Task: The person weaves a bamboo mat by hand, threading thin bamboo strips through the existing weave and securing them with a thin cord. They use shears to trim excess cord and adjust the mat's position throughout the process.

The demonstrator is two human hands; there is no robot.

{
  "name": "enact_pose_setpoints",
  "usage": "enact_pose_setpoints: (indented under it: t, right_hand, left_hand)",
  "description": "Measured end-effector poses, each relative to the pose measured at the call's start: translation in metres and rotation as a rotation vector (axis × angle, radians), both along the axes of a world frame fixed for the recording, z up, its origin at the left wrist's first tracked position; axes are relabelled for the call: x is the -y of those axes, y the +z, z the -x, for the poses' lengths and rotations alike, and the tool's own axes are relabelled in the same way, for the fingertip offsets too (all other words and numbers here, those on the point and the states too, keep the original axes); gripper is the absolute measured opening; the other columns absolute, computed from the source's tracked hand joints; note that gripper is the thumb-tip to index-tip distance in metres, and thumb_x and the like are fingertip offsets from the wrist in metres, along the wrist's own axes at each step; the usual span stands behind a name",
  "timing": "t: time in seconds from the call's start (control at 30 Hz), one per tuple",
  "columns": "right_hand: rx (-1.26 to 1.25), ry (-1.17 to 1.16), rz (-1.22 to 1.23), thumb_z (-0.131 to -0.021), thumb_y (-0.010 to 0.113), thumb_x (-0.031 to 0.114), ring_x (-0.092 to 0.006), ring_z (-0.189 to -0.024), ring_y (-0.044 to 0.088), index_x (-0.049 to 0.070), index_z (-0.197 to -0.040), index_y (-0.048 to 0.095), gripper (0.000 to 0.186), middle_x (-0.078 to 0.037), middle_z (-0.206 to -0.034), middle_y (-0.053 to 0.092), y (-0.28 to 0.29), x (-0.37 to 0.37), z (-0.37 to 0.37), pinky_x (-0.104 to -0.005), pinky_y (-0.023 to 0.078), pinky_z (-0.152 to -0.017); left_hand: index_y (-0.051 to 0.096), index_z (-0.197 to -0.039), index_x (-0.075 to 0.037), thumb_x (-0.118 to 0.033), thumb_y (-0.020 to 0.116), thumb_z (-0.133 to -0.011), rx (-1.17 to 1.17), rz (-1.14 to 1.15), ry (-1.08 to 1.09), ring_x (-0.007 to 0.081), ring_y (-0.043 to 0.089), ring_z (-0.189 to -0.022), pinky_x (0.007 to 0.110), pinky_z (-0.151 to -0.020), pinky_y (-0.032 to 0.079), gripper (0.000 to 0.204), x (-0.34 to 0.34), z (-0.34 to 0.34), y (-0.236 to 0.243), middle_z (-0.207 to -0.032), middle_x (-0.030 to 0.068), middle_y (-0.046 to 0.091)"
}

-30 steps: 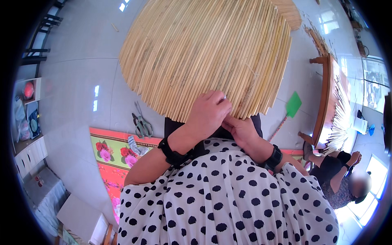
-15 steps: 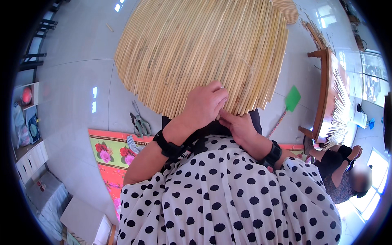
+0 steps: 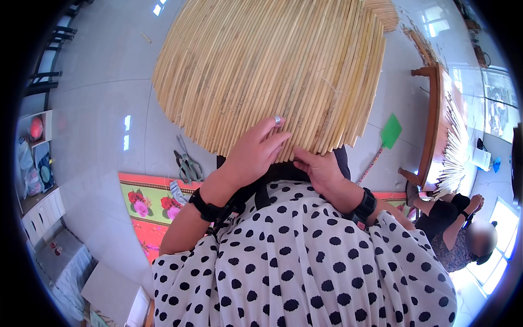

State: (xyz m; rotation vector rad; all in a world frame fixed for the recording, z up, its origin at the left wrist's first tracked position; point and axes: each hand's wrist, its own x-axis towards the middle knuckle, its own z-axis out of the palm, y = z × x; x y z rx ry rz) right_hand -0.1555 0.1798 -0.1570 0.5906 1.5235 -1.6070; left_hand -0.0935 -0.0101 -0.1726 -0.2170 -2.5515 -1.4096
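Note:
A large mat of thin straw-coloured reed stalks (image 3: 261, 65), laid side by side, spreads out in front of me, its near edge over my lap. My left hand (image 3: 253, 152) rests at this near edge, its fingers apart on the stalks; a silver ring shows on one finger. Just to the right, my right hand (image 3: 321, 169) pinches the edge, thumb on top of the stalk ends. Its other fingers are mostly hidden below. A few loose fibres (image 3: 327, 84) lie on the mat's right part.
Scissors (image 3: 188, 166) lie on the floor left of my lap, by a flowered mat (image 3: 143, 210). A green fly swatter (image 3: 390, 131) lies to the right. Beyond it stand a wooden table (image 3: 433, 120) with many pale sticks (image 3: 453, 155) and a seated person (image 3: 455, 234).
My left hand has drawn back to the left and its fingers have spread from a closed pinch. My right hand has stayed at the mat's edge.

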Motion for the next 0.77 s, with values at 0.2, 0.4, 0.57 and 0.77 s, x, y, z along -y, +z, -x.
enact_pose_setpoints:
  t: [0.2,0.4,0.57,0.77]
  right_hand:
    - [0.007,-0.011,-0.008,-0.085,0.075,0.006,-0.0161,-0.092,0.065,0.007,-0.121,0.056,0.041,-0.005,-0.108,0.066,0.001,0.001,0.001,-0.0304,0.056,-0.073]
    - [0.010,-0.008,-0.013,-0.086,0.074,0.007,-0.0168,-0.095,0.065,0.008,-0.123,0.056,0.042,-0.005,-0.111,0.065,-0.002,-0.001,0.001,-0.0314,0.056,-0.075]
    - [0.033,0.003,-0.035,-0.087,0.073,0.009,-0.0170,-0.099,0.064,0.008,-0.124,0.056,0.041,-0.005,-0.113,0.065,-0.005,0.000,0.003,-0.0319,0.055,-0.078]
    - [0.063,0.065,-0.012,-0.088,0.073,0.012,-0.0180,-0.101,0.063,0.009,-0.124,0.056,0.040,-0.005,-0.115,0.064,0.000,-0.003,0.006,-0.0341,0.054,-0.081]
  left_hand:
    - [0.063,-0.123,-0.005,-0.009,0.061,-0.083,-0.047,0.229,-0.033,0.0337,0.056,-0.119,0.041,-0.097,0.047,0.040,-0.002,-0.011,-0.004,-0.131,0.0170,0.054]
    - [0.063,-0.123,-0.005,-0.013,0.058,-0.085,-0.021,0.335,-0.032,0.0295,0.050,-0.127,0.041,-0.100,0.044,0.039,-0.010,-0.013,-0.001,-0.132,0.0150,0.053]
    - [0.062,-0.127,-0.008,-0.012,0.065,-0.081,-0.004,0.335,-0.038,0.0306,0.049,-0.128,0.042,-0.102,0.043,0.046,-0.010,-0.012,-0.005,-0.137,0.0129,0.051]
    - [0.056,-0.133,-0.010,-0.020,0.075,-0.075,0.062,0.251,-0.076,0.0310,0.044,-0.132,0.042,-0.107,0.039,0.062,-0.008,-0.014,0.002,-0.142,0.0138,0.046]
